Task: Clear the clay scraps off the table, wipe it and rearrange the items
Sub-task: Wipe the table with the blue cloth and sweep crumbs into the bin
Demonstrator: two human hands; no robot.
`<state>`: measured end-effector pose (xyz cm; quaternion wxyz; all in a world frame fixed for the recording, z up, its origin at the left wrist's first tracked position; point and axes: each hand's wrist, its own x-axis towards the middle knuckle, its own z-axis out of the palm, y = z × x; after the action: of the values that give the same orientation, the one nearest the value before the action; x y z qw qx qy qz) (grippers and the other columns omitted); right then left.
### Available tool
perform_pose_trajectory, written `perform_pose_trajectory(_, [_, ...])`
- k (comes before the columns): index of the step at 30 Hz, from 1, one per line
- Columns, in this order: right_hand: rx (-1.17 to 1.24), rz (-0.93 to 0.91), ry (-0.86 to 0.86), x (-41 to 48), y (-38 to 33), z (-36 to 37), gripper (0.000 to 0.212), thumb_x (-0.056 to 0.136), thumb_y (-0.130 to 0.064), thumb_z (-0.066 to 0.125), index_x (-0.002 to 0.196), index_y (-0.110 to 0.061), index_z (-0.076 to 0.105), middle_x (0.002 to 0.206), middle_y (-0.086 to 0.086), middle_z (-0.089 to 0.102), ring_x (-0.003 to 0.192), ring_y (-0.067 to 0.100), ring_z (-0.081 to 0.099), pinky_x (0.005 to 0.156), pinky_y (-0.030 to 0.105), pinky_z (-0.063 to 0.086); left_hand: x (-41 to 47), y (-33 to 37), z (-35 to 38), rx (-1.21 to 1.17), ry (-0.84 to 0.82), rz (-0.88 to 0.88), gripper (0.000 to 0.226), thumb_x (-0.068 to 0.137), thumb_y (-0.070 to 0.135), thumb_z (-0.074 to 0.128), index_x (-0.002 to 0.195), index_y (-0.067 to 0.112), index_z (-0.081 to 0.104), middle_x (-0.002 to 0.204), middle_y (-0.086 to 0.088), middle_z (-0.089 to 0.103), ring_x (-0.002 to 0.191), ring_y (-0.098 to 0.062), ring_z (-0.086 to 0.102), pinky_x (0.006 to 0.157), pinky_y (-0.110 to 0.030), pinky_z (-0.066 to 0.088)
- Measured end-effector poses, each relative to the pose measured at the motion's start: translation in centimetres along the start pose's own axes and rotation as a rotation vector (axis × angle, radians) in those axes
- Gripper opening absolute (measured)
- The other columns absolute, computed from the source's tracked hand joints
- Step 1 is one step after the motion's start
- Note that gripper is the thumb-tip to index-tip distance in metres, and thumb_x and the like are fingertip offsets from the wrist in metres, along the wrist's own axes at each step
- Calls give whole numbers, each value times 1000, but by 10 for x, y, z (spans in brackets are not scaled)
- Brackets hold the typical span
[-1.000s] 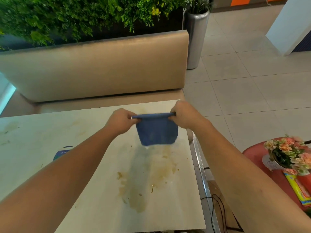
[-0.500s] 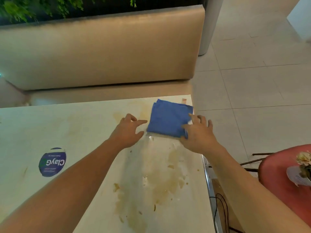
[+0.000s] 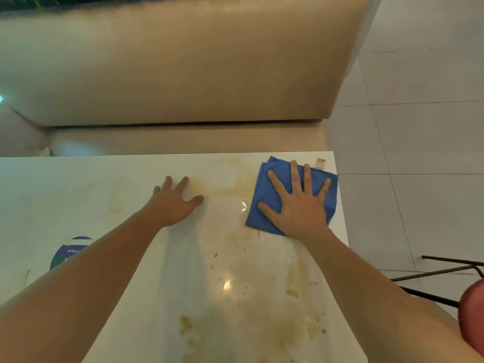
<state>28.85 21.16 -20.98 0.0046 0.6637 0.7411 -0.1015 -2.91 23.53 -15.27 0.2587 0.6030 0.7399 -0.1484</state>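
A folded blue cloth (image 3: 267,195) lies flat near the far right corner of the white table (image 3: 104,184). My right hand (image 3: 301,205) presses on the cloth with its palm down and fingers spread. My left hand (image 3: 172,203) rests flat on the bare tabletop to the left of the cloth, fingers apart, holding nothing. Brownish clay smears and small crumbs (image 3: 293,293) cover the wet middle and near part of the table. A small white and red scrap (image 3: 320,163) sits at the far right corner beside the cloth.
A beige padded bench (image 3: 183,74) runs along the far side of the table. A round blue sticker (image 3: 66,254) shows on the table at the left, partly behind my left arm. Tiled floor, dark metal chair legs (image 3: 445,271) and a red seat (image 3: 471,318) lie to the right.
The cloth was held up stretched between both hands, then laid on the far right corner. My right hand now lies flat on it and my left hand has moved onto the bare table.
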Motion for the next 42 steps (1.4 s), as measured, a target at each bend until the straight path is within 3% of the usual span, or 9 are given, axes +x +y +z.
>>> perform_pose_trajectory(5, [52, 114, 68, 20, -11, 7, 66, 103, -67, 11, 162, -39, 3, 172, 5, -3, 157, 34, -3, 120, 69, 2, 8, -7, 0, 84, -39, 36, 83, 96, 75, 30, 164, 36, 2, 172, -4, -7, 154, -46, 11, 121, -58, 26])
perform_pose_trajectory(11, [149, 206, 113, 60, -45, 9, 58, 109, -46, 17, 163, -26, 10, 172, 2, 2, 158, 24, -2, 126, 54, 4, 10, -7, -4, 73, -78, 49, 79, 98, 71, 30, 163, 38, 1, 172, -3, -11, 155, -48, 4, 123, -57, 22])
perform_pose_trajectory(18, [188, -80, 136, 97, -126, 16, 56, 109, -41, 23, 161, -20, 24, 170, 7, 15, 157, 26, 9, 125, 51, 9, 14, -4, -17, 122, -70, 66, 66, 106, 55, 28, 164, 38, 4, 173, -5, -8, 155, -44, 11, 124, -46, 14])
perform_pose_trajectory(21, [168, -171, 135, 84, -155, 30, 57, 108, -41, 24, 161, -21, 24, 170, 7, 15, 157, 28, 9, 126, 52, 10, 18, -5, -20, 87, -63, 82, 63, 106, 50, 32, 164, 40, 8, 173, -2, -5, 154, -40, 17, 122, -43, 18])
perform_pose_trajectory(24, [166, -237, 119, 48, -152, 38, 57, 109, -42, 25, 162, -21, 22, 171, 5, 13, 158, 26, 5, 127, 51, 9, 16, -16, -22, 47, -91, 78, 73, 102, 47, 45, 164, 39, 7, 173, 6, -7, 157, -36, 12, 123, -45, 21])
perform_pose_trajectory(27, [135, -243, 105, 13, -118, 39, 57, 109, -44, 22, 163, -23, 20, 171, 1, 10, 158, 22, 3, 127, 50, 9, 5, -28, -22, 112, -146, 122, 95, 96, 55, 58, 165, 26, 0, 172, 9, -13, 159, -31, 4, 124, -43, 20])
perform_pose_trajectory(31, [96, -77, 112, 9, -90, 28, 57, 110, -45, 19, 163, -26, 15, 172, -3, 6, 158, 21, 2, 126, 51, 10, 1, -40, -23, 233, -224, 206, 129, 80, 65, 76, 164, 21, -11, 170, 8, -21, 159, -29, -3, 127, -43, 20])
perform_pose_trajectory(36, [129, 92, 110, 74, -125, 25, 59, 108, -48, 18, 163, -27, 14, 172, 0, 8, 158, 23, 2, 125, 57, 3, 9, -40, -23, 332, -184, 249, 141, 72, 56, 87, 163, 17, -11, 170, 2, -21, 158, -37, 3, 122, -45, 29])
perform_pose_trajectory(42, [137, -159, 68, 86, -192, 29, 57, 109, -44, 17, 163, -26, 15, 172, 0, 6, 158, 24, 1, 126, 55, 3, 14, -44, -20, 285, -122, 242, 142, 65, 52, 93, 164, 19, -2, 173, 1, -9, 157, -38, 9, 123, -44, 28])
